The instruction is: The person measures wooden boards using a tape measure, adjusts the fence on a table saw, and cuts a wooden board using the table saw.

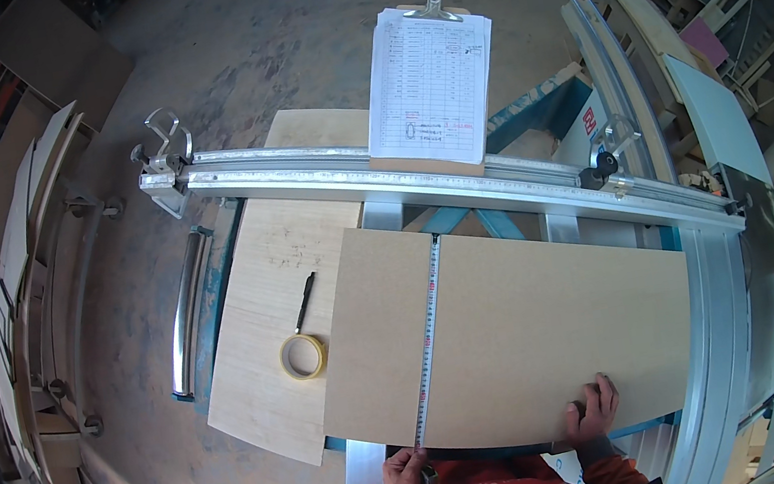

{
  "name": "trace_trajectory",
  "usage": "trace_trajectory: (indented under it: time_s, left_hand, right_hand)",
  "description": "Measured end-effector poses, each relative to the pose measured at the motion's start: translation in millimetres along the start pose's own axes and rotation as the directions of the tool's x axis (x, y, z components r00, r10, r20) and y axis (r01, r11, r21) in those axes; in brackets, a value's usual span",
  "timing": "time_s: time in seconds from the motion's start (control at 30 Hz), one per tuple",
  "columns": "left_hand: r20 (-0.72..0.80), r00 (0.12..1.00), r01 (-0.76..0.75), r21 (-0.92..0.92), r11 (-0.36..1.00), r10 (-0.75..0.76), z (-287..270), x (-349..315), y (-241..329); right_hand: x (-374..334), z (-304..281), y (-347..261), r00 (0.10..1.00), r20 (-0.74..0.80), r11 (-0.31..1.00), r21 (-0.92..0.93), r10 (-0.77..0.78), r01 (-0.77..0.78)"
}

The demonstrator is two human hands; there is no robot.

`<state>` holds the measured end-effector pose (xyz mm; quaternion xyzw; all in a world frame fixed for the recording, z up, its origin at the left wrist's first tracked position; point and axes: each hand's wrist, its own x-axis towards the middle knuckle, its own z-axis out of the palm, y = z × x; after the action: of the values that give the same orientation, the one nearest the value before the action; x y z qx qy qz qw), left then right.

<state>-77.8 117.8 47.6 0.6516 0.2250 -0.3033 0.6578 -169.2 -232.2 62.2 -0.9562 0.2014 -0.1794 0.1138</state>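
Measuring across a brown board [544, 339] lying flat on the counter [722, 310] of a sliding panel saw, far edge near the long aluminium fence [459, 185], near edge close to the body. Running a tape measure [427, 337] from the near edge straight across to the far edge, roughly a third of the way in from the board's left end. Left hand [404, 467] closing on the tape's case end at the near edge, fingers curled around it; right hand [591, 409] pressing on the near edge further right, fingers spread flat over the top face, holding nothing else. Lying to the left on a paler sheet [271, 341]: a black pen [304, 302] and, just below it, a roll of yellowish tape [304, 355], well apart from both hands. Resting above the fence, a clipboard [432, 88] with a printed sheet. Risking a false reading if the tape blade is drifting off square to the edges, since nothing visible is guiding it; whether the far tip is hooking the board's edge cannot be told. Risking also the blade snapping back if the left hand loosens. Risking the board sliding under the right hand, being only pressed, not clamped. Overhanging near edge possibly tipping under heavy downward pressure.
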Motion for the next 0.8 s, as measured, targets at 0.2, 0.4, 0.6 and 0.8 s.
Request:
trace_trajectory:
  time_s: [0.2, 0.4, 0.6, 0.8]
  left_hand:
    - [-0.002, 1.0, -0.001, 0.005, 1.0, 0.001, -1, 1, -2]
    - [0.001, 1.0, 0.002, -0.001, 1.0, -0.002, 1, -1, 3]
    - [-0.002, 1.0, 0.004, -0.016, 1.0, -0.004, 2, -3, 5]
    - [0.003, 1.0, 0.011, 0.005, 1.0, -0.011, 1, -2, 5]
  right_hand:
    - [0, 0, 0, 1.0, -0.012, 1.0, -0.01, -0.014, 0.014]
    - [1, -1, -1, 1.0, -0.003, 1.0, -0.009, -0.012, 0.012]
    - [1, -2, -1, 1.0, 0.006, 1.0, 0.003, -0.003, 0.003]
    - [1, -3, -1, 1.0, 0.012, 1.0, 0.006, 0.002, -0.003]
